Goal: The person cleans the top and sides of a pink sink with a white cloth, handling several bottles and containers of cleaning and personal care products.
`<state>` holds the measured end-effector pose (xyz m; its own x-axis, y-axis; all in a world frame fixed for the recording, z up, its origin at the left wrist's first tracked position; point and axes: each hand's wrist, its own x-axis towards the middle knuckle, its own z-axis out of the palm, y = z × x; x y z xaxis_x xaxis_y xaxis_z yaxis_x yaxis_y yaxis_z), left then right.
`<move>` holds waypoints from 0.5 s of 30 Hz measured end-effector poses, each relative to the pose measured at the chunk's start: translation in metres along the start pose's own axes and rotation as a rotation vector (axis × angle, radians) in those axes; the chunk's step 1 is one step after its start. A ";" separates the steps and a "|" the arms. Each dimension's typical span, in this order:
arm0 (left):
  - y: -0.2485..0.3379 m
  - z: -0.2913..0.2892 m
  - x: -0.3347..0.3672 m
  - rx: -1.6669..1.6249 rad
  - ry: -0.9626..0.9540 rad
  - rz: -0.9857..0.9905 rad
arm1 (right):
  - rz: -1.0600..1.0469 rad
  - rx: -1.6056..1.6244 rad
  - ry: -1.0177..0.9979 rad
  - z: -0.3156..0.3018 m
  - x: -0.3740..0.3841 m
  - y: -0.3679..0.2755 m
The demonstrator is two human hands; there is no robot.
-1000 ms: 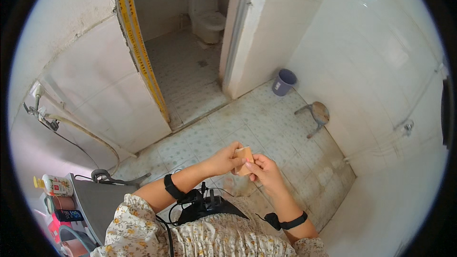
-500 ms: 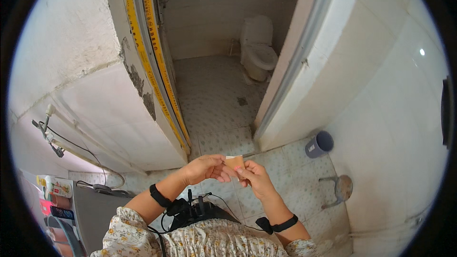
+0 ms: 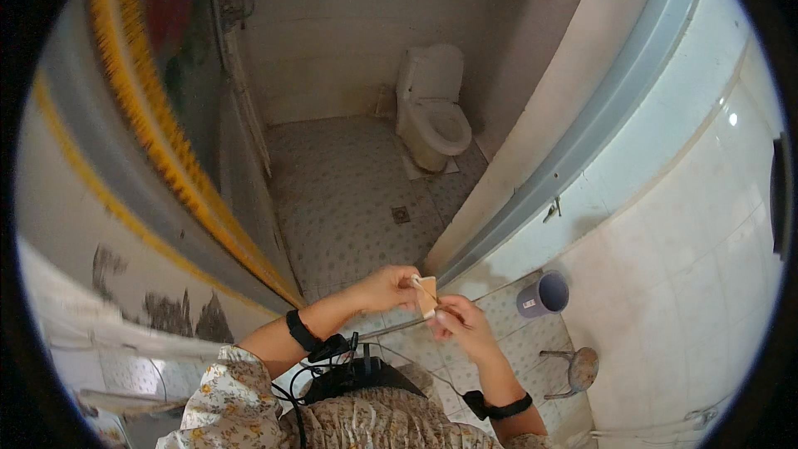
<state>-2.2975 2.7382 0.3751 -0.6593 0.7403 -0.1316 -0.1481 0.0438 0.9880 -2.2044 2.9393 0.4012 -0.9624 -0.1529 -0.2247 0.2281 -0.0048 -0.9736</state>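
A small, flat, tan-orange piece with white edges (image 3: 428,301) is held up between both hands, in front of my body. My left hand (image 3: 389,288) pinches its upper left side, and a bit of white shows at the fingertips. On the lower right edge, the fingers of my right hand (image 3: 464,326) are closed. What kind of thing it is cannot be made out.
A doorway opens ahead, with yellow strips (image 3: 158,129) on its left frame. Inside are a white toilet (image 3: 432,108) and a floor drain (image 3: 401,214). To my right stand a grey-purple bin (image 3: 544,294) and a small stool (image 3: 583,368) by the tiled wall.
I have moved forward, so the doorway looms larger and the left wall's shelf of bottles has mostly left view. The tan piece has turned more upright between my hands.
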 end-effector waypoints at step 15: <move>-0.004 -0.284 0.138 -0.116 0.656 -0.108 | 0.382 0.420 0.307 -0.213 0.138 0.175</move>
<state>-2.5970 2.6500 0.3303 -0.9422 0.1732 -0.2869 -0.2921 -0.0050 0.9564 -2.3291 3.1277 0.1915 -0.7863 0.0692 -0.6140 0.5412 -0.4021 -0.7385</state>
